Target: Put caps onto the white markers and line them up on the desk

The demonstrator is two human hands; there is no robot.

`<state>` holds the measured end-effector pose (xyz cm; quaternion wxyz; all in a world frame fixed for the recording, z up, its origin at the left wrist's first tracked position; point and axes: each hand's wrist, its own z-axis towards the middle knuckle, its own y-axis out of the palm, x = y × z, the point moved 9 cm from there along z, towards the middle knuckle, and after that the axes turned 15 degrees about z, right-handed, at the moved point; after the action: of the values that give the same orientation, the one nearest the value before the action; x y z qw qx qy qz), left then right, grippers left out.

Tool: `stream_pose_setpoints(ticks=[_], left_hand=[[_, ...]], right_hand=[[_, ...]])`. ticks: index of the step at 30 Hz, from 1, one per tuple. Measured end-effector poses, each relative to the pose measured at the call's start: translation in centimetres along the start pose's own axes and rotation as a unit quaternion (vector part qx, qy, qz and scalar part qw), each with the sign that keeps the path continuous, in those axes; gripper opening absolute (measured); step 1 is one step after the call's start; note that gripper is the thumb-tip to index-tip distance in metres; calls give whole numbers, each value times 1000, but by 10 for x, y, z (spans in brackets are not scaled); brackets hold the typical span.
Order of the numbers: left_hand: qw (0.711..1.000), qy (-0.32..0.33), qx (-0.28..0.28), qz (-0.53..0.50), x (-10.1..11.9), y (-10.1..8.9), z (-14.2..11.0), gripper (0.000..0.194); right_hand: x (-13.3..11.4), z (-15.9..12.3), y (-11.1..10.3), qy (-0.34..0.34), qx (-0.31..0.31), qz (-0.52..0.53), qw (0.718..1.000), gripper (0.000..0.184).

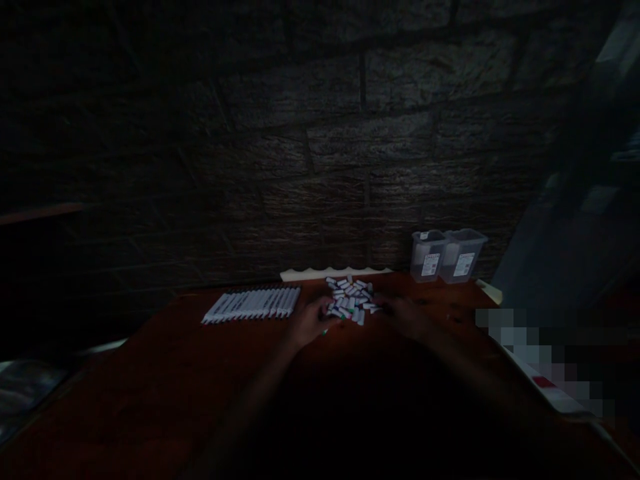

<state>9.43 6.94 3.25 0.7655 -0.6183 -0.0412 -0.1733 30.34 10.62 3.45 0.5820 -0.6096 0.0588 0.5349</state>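
Note:
A heap of small white cylinders [353, 291], some with coloured ends, lies on the dark reddish-brown table [165, 373]. Too small and dim to name for certain, they look like short pieces or caps of markers. My left hand [311, 321] is at the heap's left edge, its fingers and thumb curved apart around the nearest pieces. On the opposite side my right hand [407, 316] reaches to the heap's right edge with fingers stretched out, though deep shadow blurs them. Left of my left hand, many white markers [253, 304] lie side by side in a neat row.
Two clear plastic containers [427, 259] with labels stand at the back right, against the stone-block wall [340, 147]. A pale wavy-edged strip [333, 274] lies along the table's back edge. Beyond the right edge is a white object [560, 399] with a red mark.

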Motion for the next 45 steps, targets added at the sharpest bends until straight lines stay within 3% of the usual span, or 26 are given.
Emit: stream_pose_setpoints(ticks=[3,7,14,22,34,45], left_hand=[[999,-9,38,-13,10,2,3,37],[997,-12,72,0,10,-11,2,37],[997,66,-48,15,12,2,-6,45],[998,49,-12,27,23,9,-2,31],[998,58,-27,23,25,12,-3,34],[997,52,-6,53,27,11,-4,43]], right_hand=[[14,3,-4,15,32,-1,999,33],[17,4,-6,7,57,-15,998,35],[15,3,-9,15,74,-16,997,32],[7,1,5,3,0,17,1000,24],[8,2,8,20,-17,1,1000,25],[7,1,-5,28,62,42,997,25]])
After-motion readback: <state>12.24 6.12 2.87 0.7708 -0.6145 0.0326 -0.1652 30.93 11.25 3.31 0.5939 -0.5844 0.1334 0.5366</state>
